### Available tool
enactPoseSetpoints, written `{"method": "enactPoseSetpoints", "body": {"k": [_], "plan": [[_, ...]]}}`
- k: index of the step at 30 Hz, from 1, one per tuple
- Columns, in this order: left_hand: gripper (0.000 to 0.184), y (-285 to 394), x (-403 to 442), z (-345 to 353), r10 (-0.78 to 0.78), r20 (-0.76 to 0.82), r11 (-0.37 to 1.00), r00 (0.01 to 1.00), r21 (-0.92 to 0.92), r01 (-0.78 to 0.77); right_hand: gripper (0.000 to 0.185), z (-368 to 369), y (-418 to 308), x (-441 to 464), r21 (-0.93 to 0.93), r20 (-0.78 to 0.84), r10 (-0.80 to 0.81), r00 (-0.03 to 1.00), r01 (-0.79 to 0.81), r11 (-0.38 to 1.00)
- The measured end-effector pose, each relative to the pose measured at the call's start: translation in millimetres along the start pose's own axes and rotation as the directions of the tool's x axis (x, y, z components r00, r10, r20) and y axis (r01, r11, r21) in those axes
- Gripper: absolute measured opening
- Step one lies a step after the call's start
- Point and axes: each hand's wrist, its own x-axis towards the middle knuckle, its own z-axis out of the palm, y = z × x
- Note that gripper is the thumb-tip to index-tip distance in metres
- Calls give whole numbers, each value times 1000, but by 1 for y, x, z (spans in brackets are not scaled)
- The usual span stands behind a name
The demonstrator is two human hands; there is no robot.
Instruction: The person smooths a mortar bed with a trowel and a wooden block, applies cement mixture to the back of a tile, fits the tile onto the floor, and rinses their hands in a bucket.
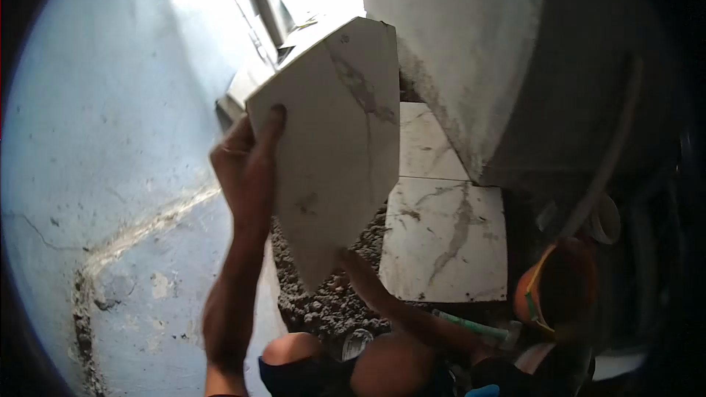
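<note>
One angular tile (pixel 331 147) in fingers (pixel 275 123)

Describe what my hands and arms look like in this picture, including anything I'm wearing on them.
Your left hand and right hand show no gloves. A thin pale band crosses a finger of the left, possibly a ring, though it's too small to be sure. Your left forearm and right forearm show no sleeve, watch or bracelet.
</note>
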Motion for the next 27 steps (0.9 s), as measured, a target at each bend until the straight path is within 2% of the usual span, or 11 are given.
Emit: {"method": "enactPoseSetpoints", "body": {"k": [2, 6, 7, 10, 13, 17, 19, 20, 22, 25, 27], "plan": [[23, 17, 13, 8, 20, 124, 1000, 992, 1, -20, 33, -12, -18, 8, -203, 336, 4, 942, 69, 977], [23, 59, 19, 28, 25, 340, 999, 940, 28, -37, 29, -71, -124, -18, -467, -56, -525, 849, 442, 765], [23, 66, 17, 32, 2, 423, 997, 906, 69, -34, 29, -81, -169, -31, -772, -101, -719, 688, 401, 493], [23, 79, 13, 51, -19, 576, 999, 817, 45, -9, 50, -112, -251, -31, -905, 188, -973, 132, 408, -119], [23, 76, 14, 71, 53, 713, 999, 699, -38, -38, 55, -118, -293, -58, -899, 421, -875, 239, 242, -366], [22, 70, 12, 92, 6, 870, 1000, 493, -8, 0, 54, -118, -296, -83, -871, 490, -818, 302, 127, -474], [21, 62, 10, 107, 188, 930, 979, 316, -153, -133, 37, -111, -283, -109, -1000, 6, -730, 683, 15, 6], [23, 65, 10, 112, 148, 955, 978, 258, -103, -180, 37, -109, -275, -117, -1000, -9, -737, 676, -14, -1], [24, 70, 4, 119, 210, 955, 968, 211, -173, -182, 38, -107, -258, -129, -994, 80, -932, 353, 92, -51], [29, 71, 9, 122, 183, 976, 967, 120, -157, -199, 49, -101, -265, -135, -995, 60, -964, 260, 90, -38], [36, 71, -2, 126, 344, 837, 937, 426, -274, -218, 50, -97, -279, -136, -996, 83, -964, 254, 9, -83]]}}
